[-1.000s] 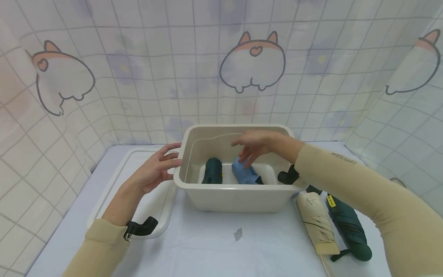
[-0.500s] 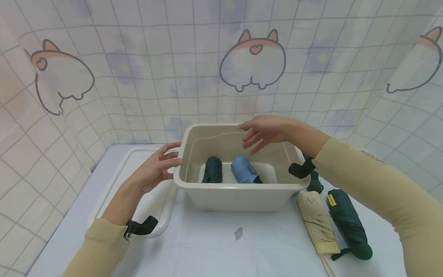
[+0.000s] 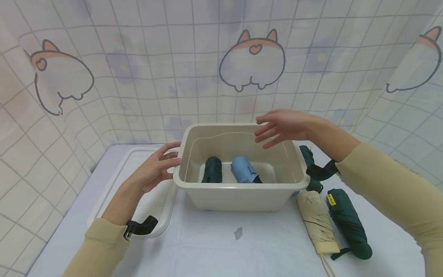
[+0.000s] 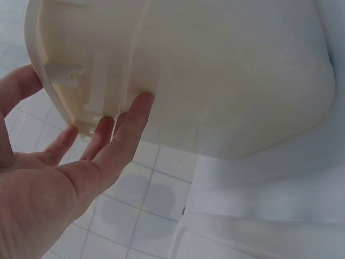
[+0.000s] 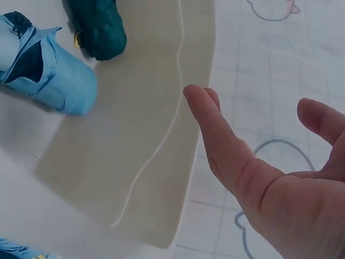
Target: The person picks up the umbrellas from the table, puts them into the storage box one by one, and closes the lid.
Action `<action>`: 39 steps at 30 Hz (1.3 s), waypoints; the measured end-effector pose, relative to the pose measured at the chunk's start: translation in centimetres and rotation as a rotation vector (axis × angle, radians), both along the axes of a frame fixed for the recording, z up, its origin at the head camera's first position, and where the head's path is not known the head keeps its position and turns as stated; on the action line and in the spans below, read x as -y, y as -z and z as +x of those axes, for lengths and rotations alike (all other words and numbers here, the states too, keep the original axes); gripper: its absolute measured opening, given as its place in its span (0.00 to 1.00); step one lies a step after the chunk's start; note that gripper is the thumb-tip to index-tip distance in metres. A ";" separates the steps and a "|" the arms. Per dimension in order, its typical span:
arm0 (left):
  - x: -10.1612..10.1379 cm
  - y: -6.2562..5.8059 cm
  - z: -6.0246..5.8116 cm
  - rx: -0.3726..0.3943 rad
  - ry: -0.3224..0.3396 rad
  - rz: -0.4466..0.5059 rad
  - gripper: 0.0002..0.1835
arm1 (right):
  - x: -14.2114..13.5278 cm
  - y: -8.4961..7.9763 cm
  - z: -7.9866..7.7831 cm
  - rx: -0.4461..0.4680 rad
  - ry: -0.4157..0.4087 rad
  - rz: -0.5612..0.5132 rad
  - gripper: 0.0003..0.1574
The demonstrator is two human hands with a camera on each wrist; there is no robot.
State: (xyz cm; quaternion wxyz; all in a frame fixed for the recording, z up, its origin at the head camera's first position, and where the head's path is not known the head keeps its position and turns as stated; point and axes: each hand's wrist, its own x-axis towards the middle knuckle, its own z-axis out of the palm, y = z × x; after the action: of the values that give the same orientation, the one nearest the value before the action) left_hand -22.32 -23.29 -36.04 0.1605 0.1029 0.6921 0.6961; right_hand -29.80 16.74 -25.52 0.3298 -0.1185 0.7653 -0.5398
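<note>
Bin point(image 3: 238, 198) at back edge of counter point(image 3: 207, 246)'s probably light, stiff; grab its ends. Left hand point(image 3: 154, 171) touching loosely, right hand point(image 3: 286, 125) empty, fingers spread.

Beige sleeves point(image 3: 387, 188), black wristbands point(image 3: 135, 227)

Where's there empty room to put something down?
On the white tablecloth, in front of the cream plastic bin, between the white plastic lid and the beige folded umbrella. Inside the bin, right of the blue rolled umbrella, there's bare floor too. It's crowded by the bin's right front corner: the beige umbrella lies beside a yellow-tagged dark green folded umbrella.
</note>
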 end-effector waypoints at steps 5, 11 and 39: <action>0.0 0.0 0.0 0.003 -0.003 0.000 0.37 | -1.7 0.0 0.3 -0.021 -0.006 -0.009 0.36; 0.0 0.0 -0.1 0.002 0.000 0.011 0.37 | -3.9 0.0 0.8 -0.039 0.041 -0.050 0.35; 0.0 0.0 -0.1 -0.006 -0.001 -0.001 0.36 | -15.0 5.8 -0.5 0.047 0.349 -0.126 0.40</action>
State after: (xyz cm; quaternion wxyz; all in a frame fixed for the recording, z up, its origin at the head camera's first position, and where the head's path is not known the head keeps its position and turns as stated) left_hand -22.39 -23.33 -36.08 0.1581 0.1046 0.6932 0.6954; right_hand -30.28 31.72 -31.34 0.2408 0.0082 0.7310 -0.6385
